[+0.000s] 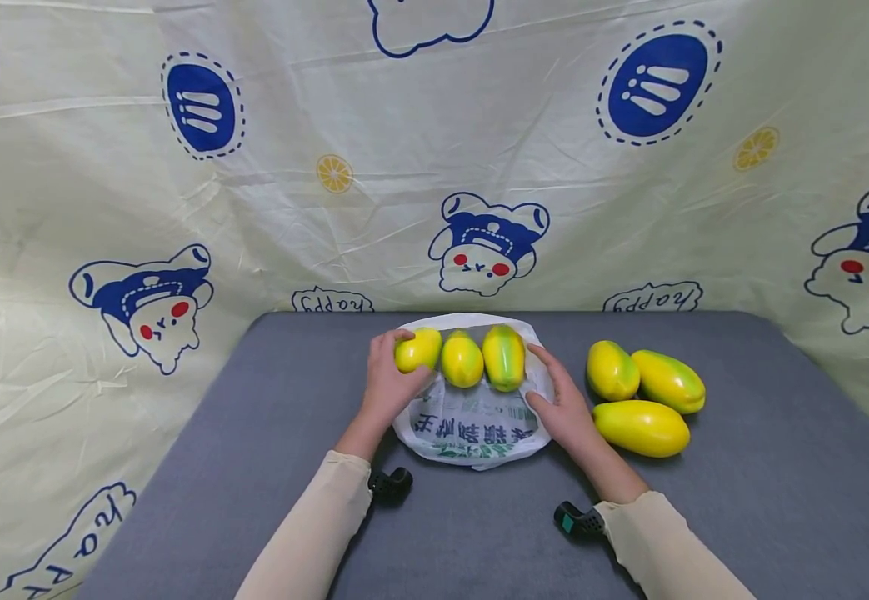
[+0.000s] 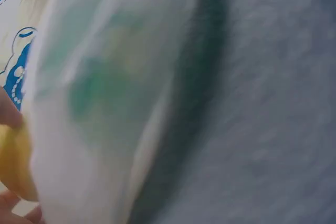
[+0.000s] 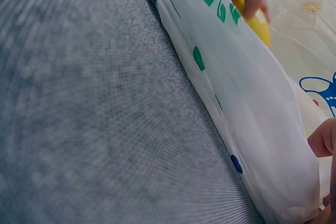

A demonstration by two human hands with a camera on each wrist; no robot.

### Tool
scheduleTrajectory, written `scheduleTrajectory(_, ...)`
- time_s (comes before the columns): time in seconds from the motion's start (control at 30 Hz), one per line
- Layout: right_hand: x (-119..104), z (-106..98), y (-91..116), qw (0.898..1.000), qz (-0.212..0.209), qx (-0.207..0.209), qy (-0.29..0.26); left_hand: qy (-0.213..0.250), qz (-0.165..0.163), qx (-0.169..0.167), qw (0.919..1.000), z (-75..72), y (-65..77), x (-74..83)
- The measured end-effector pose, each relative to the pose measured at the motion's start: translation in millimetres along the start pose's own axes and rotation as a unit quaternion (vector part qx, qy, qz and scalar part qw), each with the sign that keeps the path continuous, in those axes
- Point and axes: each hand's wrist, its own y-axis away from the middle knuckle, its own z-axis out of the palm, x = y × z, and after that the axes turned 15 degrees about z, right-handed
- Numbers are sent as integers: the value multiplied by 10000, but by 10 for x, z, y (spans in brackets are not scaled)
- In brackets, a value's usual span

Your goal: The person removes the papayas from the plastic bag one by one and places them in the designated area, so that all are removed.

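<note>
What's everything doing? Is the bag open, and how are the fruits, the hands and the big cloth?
Bag: open, mouth spread wide.
Left fruit: held by the left hand.
Middle fruit and right fruit: lying in the bag.
Three loose fruits: lying on the table, outside the bag.
Right hand: at the bag's right edge; can't tell whether it grips.
Cloth: hanging, wrinkled.
</note>
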Motion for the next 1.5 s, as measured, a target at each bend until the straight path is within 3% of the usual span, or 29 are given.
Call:
scheduleTrajectory(0.17,4,1,-4,10000,-12,-18,-19,406,350,171,9984,-108,-31,42)
scheduleTrajectory(0.3,16,8,-11,10000,-39,-14,-20,733,421,331,9959,-209,-51,91)
scheduleTrajectory(0.57,28,16,-22,10000,-46,20,14,1622,524,1091,9793,-531,-156,85)
scheduleTrajectory(0.73,20,10,-18,10000,14,7,52,1680,307,1586,9725,-687,-182,27)
scheduleTrajectory(0.93,21,8,-22,10000,-5,14,97,1696,-223,2025,9642,-804,-197,-72)
scheduleTrajectory(1.17,19,8,-24,9999,29,16,111,1718,-765,2568,9480,-886,-206,-246)
scheduleTrajectory(1.5,19,9,-27,9999,56,-13,89,1570,-1251,2578,9451,-895,-175,-346)
